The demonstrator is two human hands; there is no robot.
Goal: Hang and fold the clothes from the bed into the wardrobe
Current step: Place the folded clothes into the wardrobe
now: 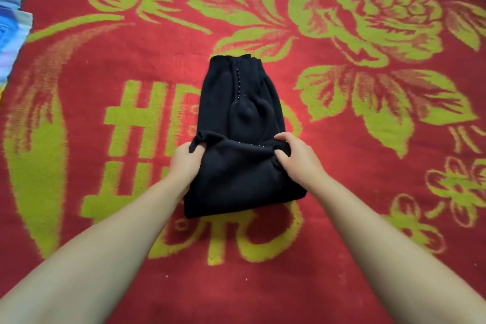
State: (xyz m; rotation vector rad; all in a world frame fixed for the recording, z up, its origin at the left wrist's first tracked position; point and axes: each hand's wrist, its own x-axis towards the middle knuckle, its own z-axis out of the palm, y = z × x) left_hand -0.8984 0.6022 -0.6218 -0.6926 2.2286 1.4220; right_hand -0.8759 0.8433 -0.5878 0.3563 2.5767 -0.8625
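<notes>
Together both hands grip the black garment's folded edge.

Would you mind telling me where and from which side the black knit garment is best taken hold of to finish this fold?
Probably at the two outer corners of the folded near edge, coming in from either side. The black knit garment lies flat and narrow on the red blanket, so each corner is reachable. The left hand and right hand already pinch those corners.
</notes>
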